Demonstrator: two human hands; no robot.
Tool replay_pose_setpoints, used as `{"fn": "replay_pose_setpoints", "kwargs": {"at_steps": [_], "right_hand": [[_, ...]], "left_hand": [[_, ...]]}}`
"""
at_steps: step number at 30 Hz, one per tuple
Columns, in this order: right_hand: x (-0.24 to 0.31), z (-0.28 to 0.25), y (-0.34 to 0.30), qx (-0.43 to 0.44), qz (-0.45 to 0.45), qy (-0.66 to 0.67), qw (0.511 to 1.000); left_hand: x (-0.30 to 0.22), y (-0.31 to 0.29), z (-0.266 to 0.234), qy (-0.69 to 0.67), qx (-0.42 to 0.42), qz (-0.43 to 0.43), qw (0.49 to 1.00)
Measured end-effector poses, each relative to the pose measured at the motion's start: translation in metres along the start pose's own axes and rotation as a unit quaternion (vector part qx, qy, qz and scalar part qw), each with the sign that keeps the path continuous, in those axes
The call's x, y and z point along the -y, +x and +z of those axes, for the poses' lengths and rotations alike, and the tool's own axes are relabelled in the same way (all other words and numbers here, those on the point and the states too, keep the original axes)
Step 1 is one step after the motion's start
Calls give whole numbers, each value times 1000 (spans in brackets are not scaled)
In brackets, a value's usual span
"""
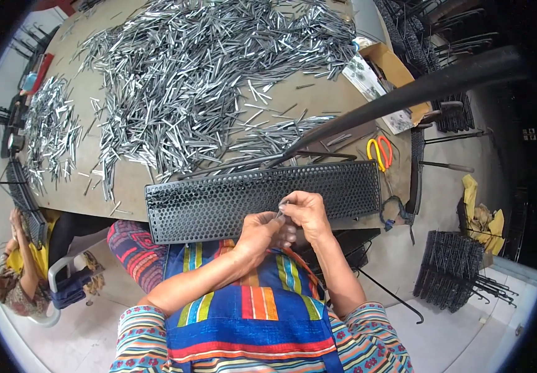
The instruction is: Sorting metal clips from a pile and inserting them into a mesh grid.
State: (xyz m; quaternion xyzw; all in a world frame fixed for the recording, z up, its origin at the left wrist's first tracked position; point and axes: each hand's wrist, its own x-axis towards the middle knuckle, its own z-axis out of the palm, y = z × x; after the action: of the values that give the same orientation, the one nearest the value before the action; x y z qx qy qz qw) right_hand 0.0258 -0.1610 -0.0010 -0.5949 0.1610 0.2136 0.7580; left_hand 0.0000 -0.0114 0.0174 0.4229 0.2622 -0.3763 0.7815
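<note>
A black panel full of round holes [343,193] rests across my lap against the table edge, with a long black bar rising from its far side. Over its lower middle my two hands meet. My right hand [309,216] is closed, thumb and fingertips pinching a slim grey metal piece [283,206]. Just beside it, my left hand [261,235] is closed too, its fingertips at the lower end of that piece. Fingers hide most of it, so its full shape is unclear. Beyond the panel lies a big heap of slim grey metal pieces [175,93].
Scissors with yellow and red handles [379,153] lie right of the panel. Behind them stands an open cardboard box [399,71]. A stack of black panels [449,270] sits on the floor at right. At far left another person [23,273] works on a black panel.
</note>
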Motion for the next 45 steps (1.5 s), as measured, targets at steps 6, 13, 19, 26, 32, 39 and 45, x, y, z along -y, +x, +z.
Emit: {"fn": "replay_pose_setpoints", "kwargs": {"at_steps": [6,13,19,26,32,39,45], "right_hand": [[-5,-9,1,-29,14,76,997],[-1,-25,18,-220,-289,-35,931],[11,-37,45,-218,-403,-227,860],[18,-24,46,-191,-453,-330,806],[17,-26,43,-190,-432,-384,794],[18,-23,35,-179,-431,-424,776],[24,-20,34,-150,-440,-529,710]], "left_hand": [[-2,-2,10,26,-6,54,998],[7,10,1,5,-79,11,997],[8,10,7,-8,-67,-15,998],[9,10,2,-11,-75,-7,997],[25,24,0,-12,-45,15,999],[30,21,-3,-20,-44,0,999],[20,18,-2,-20,-52,18,998]]}}
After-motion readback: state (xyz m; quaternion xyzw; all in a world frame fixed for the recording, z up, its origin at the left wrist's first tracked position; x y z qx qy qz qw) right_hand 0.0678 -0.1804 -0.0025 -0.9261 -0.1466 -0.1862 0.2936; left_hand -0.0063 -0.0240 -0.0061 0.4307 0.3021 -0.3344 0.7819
